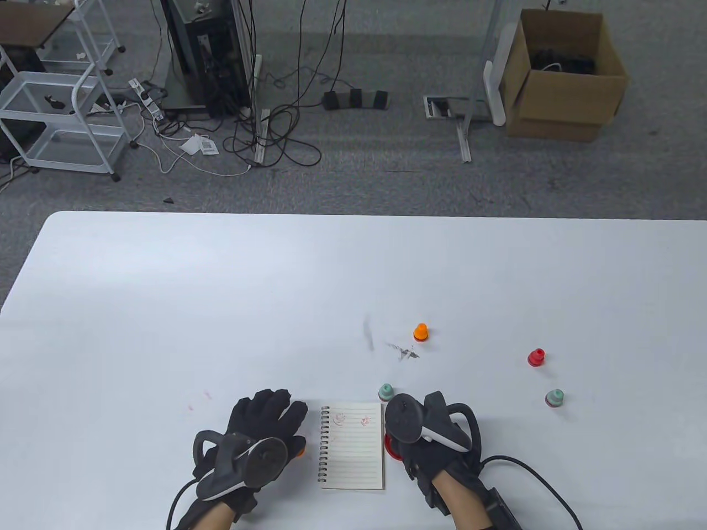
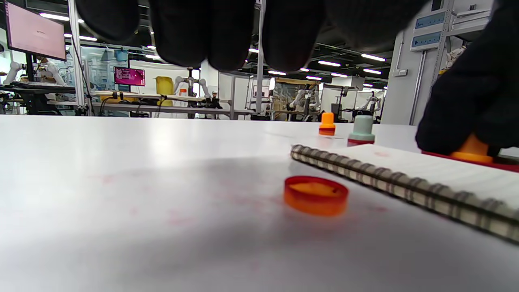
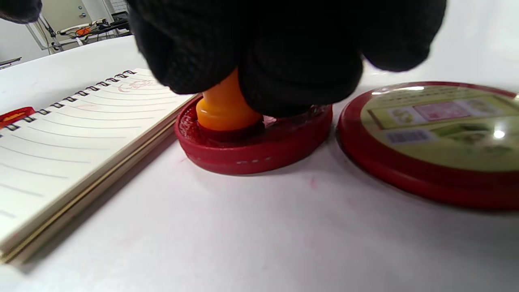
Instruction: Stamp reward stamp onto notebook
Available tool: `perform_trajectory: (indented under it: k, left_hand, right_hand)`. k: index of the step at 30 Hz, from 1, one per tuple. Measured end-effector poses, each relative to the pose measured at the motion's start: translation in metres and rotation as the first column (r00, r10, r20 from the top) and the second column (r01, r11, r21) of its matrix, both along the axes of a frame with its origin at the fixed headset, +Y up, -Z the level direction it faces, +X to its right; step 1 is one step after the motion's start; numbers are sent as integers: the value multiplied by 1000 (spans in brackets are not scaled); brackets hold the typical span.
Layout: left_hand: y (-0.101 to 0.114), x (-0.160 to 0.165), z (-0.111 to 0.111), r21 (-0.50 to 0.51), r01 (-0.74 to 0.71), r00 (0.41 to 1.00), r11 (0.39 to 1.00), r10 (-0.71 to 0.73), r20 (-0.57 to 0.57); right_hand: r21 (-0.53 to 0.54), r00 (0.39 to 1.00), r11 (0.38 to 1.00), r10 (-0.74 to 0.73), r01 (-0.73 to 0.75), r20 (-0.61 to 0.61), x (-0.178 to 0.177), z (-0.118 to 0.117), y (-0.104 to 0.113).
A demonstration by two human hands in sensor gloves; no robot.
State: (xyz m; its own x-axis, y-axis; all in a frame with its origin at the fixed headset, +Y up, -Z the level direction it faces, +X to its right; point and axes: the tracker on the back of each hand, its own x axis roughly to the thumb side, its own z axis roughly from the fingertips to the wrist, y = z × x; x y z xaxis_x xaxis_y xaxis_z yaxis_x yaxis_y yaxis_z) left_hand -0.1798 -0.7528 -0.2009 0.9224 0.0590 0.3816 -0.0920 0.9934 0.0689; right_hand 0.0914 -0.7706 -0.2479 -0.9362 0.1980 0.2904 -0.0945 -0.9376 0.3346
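Observation:
A small spiral notebook [image 1: 351, 446] lies open on the white table, with faint red stamp marks at the top of its lined page. My right hand [image 1: 406, 444] pinches an orange stamp [image 3: 225, 107] and presses it down into an open red ink pad [image 3: 251, 156] just right of the notebook. My left hand [image 1: 273, 411] lies open on the table left of the notebook and holds nothing. The stamp's orange cap [image 2: 316, 195] lies on the table beside the notebook's spiral, near my left hand.
The ink pad's red lid [image 3: 438, 138] lies right of the pad. A green stamp [image 1: 385, 392] stands just beyond the notebook. An orange stamp [image 1: 420, 332], a red stamp [image 1: 536, 357] and another green stamp [image 1: 554, 397] stand further right. Ink smudges mark the table.

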Motion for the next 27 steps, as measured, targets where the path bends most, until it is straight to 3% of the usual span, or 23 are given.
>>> perform_trajectory:
  k: [11, 27]
  left_hand:
    - [-1, 2, -1, -6, 25, 1000, 1000, -26, -10]
    - [1, 0, -3, 1, 35, 998, 999, -34, -44]
  right_hand:
    - [4, 999, 999, 33, -33, 12, -3, 1, 1]
    - [136, 990, 981, 140, -138, -4, -10, 13, 12]
